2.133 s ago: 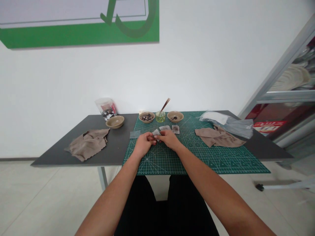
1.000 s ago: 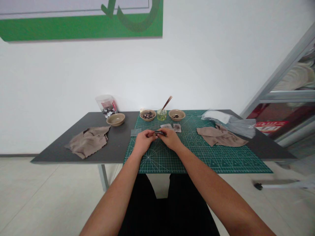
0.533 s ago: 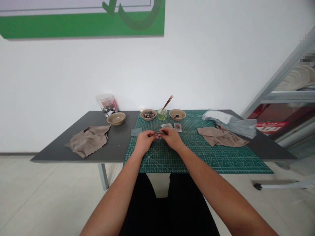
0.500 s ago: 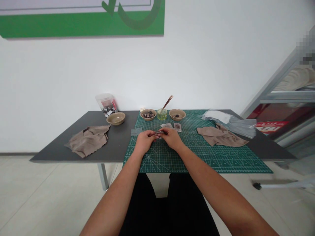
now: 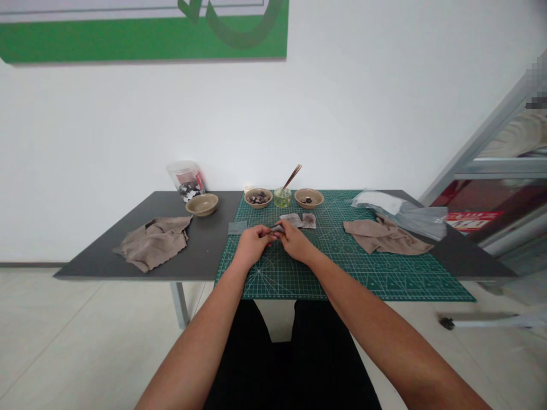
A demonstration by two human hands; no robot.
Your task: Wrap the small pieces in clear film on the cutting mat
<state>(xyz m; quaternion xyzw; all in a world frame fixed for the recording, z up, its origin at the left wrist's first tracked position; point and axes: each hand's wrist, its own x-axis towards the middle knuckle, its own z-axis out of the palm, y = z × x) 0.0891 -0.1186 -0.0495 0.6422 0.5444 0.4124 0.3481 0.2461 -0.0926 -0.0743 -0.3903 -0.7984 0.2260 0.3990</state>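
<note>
My left hand (image 5: pixel 251 246) and my right hand (image 5: pixel 296 241) meet over the green cutting mat (image 5: pixel 273 279). Both are closed, with fingertips pinching a small, thin grey piece (image 5: pixel 277 228) between them; its kind is too small to tell, and the fingers cover part of it. Just beyond my right hand lie two whitish squares with dark smudges, a left one (image 5: pixel 292 219) and a right one (image 5: pixel 309 221). Beside my left hand a flat grey rectangle (image 5: pixel 237 228) rests at the mat's left edge.
Along the back stand a bowl of dark chips (image 5: pixel 258 206), a glass cup (image 5: pixel 282 199) holding thin brown sticks, and a bowl with few pieces (image 5: pixel 309 206). Leftward are another bowl (image 5: pixel 202 212), a clear jar (image 5: pixel 187 179) and a brown cloth (image 5: pixel 156 245). Rightward lie a second cloth (image 5: pixel 387 236) and plastic bag (image 5: pixel 404 213).
My right fingers have shifted slightly and the grey piece between my hands is tilted, showing more of its surface. The objects on the table stay in place.
</note>
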